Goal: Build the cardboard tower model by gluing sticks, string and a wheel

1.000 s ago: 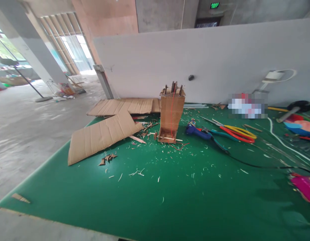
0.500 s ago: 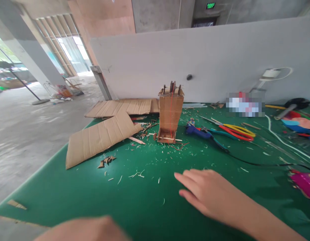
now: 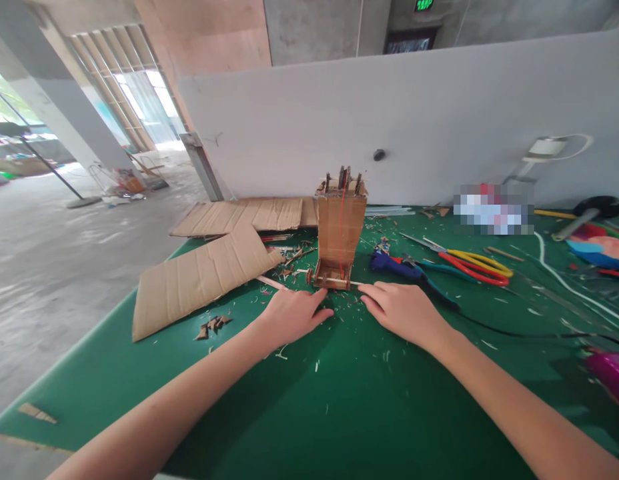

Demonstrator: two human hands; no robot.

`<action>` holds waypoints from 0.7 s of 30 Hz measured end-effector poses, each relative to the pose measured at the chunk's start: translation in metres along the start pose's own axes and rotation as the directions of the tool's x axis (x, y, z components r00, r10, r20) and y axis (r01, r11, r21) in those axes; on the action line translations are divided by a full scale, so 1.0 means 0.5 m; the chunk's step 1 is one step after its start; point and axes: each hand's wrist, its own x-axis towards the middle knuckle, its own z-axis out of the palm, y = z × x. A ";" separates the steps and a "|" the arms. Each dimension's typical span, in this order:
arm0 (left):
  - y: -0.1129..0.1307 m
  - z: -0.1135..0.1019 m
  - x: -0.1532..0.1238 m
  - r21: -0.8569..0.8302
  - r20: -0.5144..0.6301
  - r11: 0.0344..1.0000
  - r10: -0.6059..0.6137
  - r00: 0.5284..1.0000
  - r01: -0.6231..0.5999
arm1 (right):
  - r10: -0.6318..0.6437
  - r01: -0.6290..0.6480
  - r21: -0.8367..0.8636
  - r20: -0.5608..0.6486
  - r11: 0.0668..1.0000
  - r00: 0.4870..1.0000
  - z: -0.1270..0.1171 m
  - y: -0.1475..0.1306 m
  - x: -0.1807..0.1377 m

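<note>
A tall cardboard model (image 3: 341,227) stands upright on the green table, with a red string (image 3: 342,233) running down its front. Small cardboard pieces rise from its top. Across its base passes a thin wooden stick (image 3: 331,283), bearing a round cardboard piece (image 3: 309,277) at the left end. My left hand (image 3: 295,316) is at the front left of the base, thumb apart from the stretched fingers, fingertips close to the base's lower edge. At the stick's right end are the fingertips of my right hand (image 3: 407,310); index finger and thumb are apart. Whether they touch the stick is unclear.
Cardboard sheets (image 3: 204,280) lie to the left, near small cardboard scraps (image 3: 213,327). On the right are a blue glue gun (image 3: 399,267) with a black cable, red-and-yellow-handled pliers (image 3: 477,265) and a white cord (image 3: 564,280). A pale panel (image 3: 289,133) stands behind the table.
Both hands have moved forward to the base of the cardboard model. My left hand has come up from the bottom edge; my right hand has reached the stick's right end.
</note>
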 end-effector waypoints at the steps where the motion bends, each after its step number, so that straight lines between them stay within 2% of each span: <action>1: -0.008 -0.001 -0.006 -0.015 0.007 1.000 -0.008 1.000 0.009 | 0.000 0.000 0.009 -0.001 1.000 1.000 0.001 -0.001 0.000; 4: -0.038 -0.006 -0.019 -0.024 0.013 0.998 -0.050 0.999 0.050 | -0.058 0.057 0.064 0.006 0.996 0.998 0.004 -0.013 0.002; 7: -0.078 -0.011 -0.022 0.052 -0.006 0.987 -0.150 0.989 0.150 | -0.121 0.118 0.108 0.022 0.987 0.992 0.004 -0.027 0.007; 10: -0.120 -0.017 -0.022 0.081 -0.028 0.961 -0.263 0.964 0.264 | -0.112 0.109 0.081 0.026 0.991 0.993 0.002 -0.027 0.010; 12: -0.139 -0.018 -0.022 0.073 -0.038 0.951 -0.297 0.954 0.299 | -0.101 0.100 0.039 0.021 0.994 0.995 -0.002 -0.019 0.008; 15: -0.144 -0.017 -0.021 0.038 -0.095 0.955 -0.289 0.953 0.294 | -0.092 0.092 -0.006 0.016 0.996 0.996 -0.008 -0.005 0.002; 21: -0.115 -0.005 -0.017 -0.068 -0.257 0.975 -0.220 0.941 0.209 | -0.012 0.012 0.014 0.049 1.000 0.999 -0.005 0.015 -0.006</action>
